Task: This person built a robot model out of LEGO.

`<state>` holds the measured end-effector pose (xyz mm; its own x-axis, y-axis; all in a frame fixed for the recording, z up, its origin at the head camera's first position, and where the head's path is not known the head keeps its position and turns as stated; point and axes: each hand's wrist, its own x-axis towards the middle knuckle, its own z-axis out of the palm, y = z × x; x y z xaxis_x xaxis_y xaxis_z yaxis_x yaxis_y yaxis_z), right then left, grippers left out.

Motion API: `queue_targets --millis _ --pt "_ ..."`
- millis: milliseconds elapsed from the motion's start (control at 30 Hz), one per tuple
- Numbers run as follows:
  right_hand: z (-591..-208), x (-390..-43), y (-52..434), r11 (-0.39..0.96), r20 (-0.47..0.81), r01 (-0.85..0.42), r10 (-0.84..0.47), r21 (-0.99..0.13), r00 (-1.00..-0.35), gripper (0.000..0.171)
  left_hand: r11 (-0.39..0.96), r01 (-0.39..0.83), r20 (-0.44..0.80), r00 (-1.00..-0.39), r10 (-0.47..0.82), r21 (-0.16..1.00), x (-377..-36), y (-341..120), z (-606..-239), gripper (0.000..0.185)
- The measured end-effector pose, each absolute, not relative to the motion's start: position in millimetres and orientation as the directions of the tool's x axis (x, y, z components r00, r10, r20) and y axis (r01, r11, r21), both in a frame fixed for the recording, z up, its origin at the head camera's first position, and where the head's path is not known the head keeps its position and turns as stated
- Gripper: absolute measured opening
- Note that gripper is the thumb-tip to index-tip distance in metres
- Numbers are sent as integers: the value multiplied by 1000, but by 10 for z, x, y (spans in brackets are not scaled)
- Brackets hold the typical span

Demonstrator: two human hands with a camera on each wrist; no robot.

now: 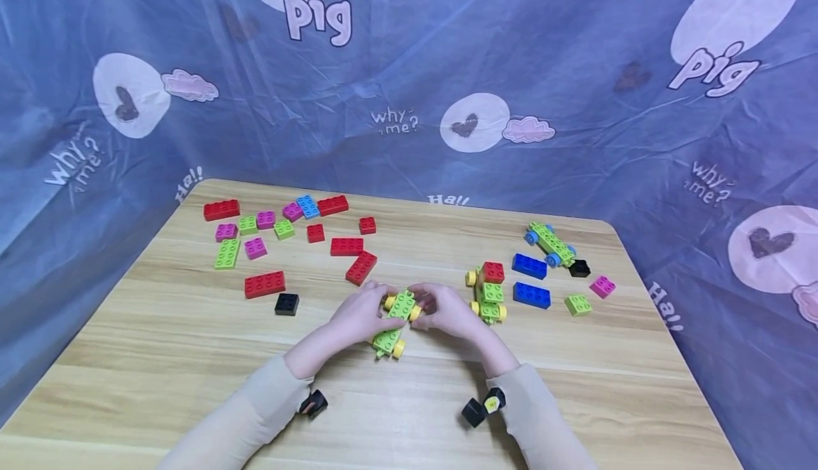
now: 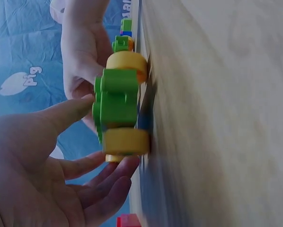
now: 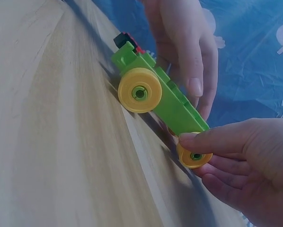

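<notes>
A lime green toy car base with studs and yellow wheels lies at a slant between the two hands, over the table. The left hand holds its left side, thumb across the green body and fingers by a far yellow wheel. The right hand pinches the wheel at the far end between thumb and fingers. Right of the hands stands a second green car with yellow wheels, carrying a green brick and a red brick.
Several red, pink and green bricks spread over the table's left side, with a black brick nearest. At right lie two blue bricks, a green car base with blue wheels and a few small bricks. A printed blue cloth hangs behind the table.
</notes>
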<state>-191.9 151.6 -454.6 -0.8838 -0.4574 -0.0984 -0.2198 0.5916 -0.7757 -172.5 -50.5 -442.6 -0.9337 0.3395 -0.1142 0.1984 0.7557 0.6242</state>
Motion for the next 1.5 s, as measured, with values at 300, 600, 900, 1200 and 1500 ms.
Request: queue_targets --millis 300,600,900,1200,1500 --pt "-4546 -1924 1499 583 -96 -229 -473 -780 -876 64 727 200 -72 -943 324 657 -1779 -596 -4398 32" --pt "-4554 -1938 1495 580 -99 -267 -522 -770 -847 62 722 219 -59 -939 338 656 -1827 -649 -4420 33" --pt "-4560 -1937 1512 574 -90 -291 -543 -765 -835 61 703 291 -83 -891 446 649 -1882 -675 -4425 43" --pt "-4551 -1906 1546 564 -99 -274 -542 -779 -834 61 711 257 -126 -890 438 655 -1893 -671 -4380 38" --pt "-4488 -1838 1554 576 -67 -295 -523 -762 -849 61 717 271 -138 -879 456 642 -1892 -680 -4372 39"
